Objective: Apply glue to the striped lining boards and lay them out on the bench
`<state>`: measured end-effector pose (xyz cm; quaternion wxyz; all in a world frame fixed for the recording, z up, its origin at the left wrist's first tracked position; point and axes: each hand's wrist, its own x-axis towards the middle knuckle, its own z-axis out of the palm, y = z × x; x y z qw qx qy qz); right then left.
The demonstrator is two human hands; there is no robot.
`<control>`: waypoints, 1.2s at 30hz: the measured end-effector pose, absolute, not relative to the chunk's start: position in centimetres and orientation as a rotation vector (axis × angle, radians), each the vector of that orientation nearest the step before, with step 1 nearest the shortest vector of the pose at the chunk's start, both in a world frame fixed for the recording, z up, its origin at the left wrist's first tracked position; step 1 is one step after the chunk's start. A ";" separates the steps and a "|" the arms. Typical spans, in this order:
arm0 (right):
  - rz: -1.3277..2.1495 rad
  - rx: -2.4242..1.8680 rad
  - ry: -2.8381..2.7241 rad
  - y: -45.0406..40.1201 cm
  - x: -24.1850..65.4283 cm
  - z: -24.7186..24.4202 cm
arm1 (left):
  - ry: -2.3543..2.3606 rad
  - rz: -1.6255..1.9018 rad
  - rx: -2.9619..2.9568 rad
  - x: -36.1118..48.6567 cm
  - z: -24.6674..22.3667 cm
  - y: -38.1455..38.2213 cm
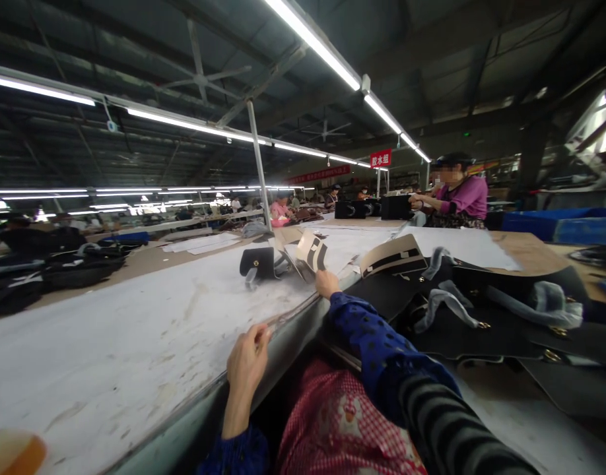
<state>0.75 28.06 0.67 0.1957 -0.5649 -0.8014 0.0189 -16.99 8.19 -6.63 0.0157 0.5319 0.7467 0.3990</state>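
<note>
Fingers [321, 276] of my right hand [327, 285] are closed on the lower corner of a beige-and-black piece [311, 251]; as I see by the head camera, this piece stands tilted above the far part of the white-covered table [134, 330], close to its edge. My left hand [246, 361] is nearer to me, at the same edge; its fingers are curled toward the thumb, but I cannot tell whether the tips meet or pinch something thin. Just left of the tilted piece lies a small black flap [257, 262] with a gold fitting; to the right of my right hand there is a curved beige piece [393, 254] with a black band, and beside it are black panels [511, 338] with plastic-wrapped straps [442, 305]. At the lower left, a blurred orange object [16, 454] is partly visible; farther away, a co-worker in purple [470, 198] has both hands at a black box-like item [396, 208].
</note>
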 end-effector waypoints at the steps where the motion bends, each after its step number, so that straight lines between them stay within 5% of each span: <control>1: 0.048 -1.563 -2.226 27.7 1.0 1.2 | 2.300 1.264 1.649 -17.2 -6.7 8.2; 9: 0.087 -0.907 -2.419 17.0 -0.8 -0.6 | 1.813 1.643 1.635 -16.1 -7.5 9.0; 14: 0.247 -0.540 -2.446 14.3 1.0 -3.1 | 1.943 1.789 1.424 -14.7 -6.8 9.7; 21: 0.205 -0.978 -2.182 19.3 10.9 -5.7 | 1.856 1.849 1.305 -13.4 -6.0 10.4; 36: 0.024 -1.603 -1.947 25.7 18.4 -11.9 | 1.001 1.494 0.672 -11.4 -16.6 6.0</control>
